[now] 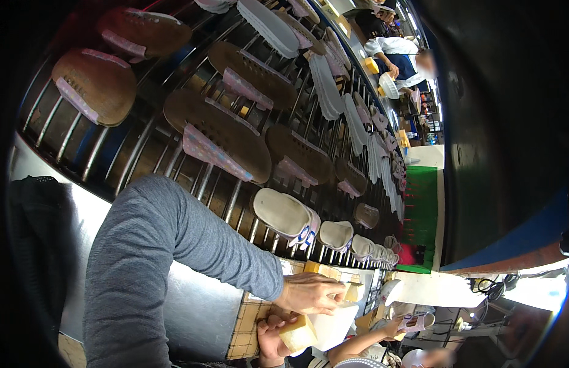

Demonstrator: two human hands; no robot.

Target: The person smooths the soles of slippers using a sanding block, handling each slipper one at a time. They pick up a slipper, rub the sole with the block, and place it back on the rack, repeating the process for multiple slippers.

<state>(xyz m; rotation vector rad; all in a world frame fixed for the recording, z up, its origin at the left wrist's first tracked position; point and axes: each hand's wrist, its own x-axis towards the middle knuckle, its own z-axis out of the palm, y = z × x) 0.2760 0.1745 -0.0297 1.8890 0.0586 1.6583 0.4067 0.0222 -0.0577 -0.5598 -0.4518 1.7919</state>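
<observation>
My left hand (312, 293), at the end of a grey sleeve, has its fingers bent over the upper edge of a smooth white piece (336, 327); what kind of piece it is I cannot make out. Just below it, my right hand (273, 337) grips a pale yellow sponge-like block (298, 333) against the near side of that piece. Another yellow block (354, 292) lies beside my left fingertips, and one more (321, 268) sits behind that hand. Both hands are over a worktop edge covered with yellowish tape (250, 325).
A roller conveyor (201, 184) carries brown footbeds with pink straps (226, 138), white soles (269, 27) and cream sandals (281, 211). A bare metal worktop (198, 313) borders it. One co-worker (398, 58) handles a white sole across the line; another person's hand (392, 328) holds a sandal (417, 321).
</observation>
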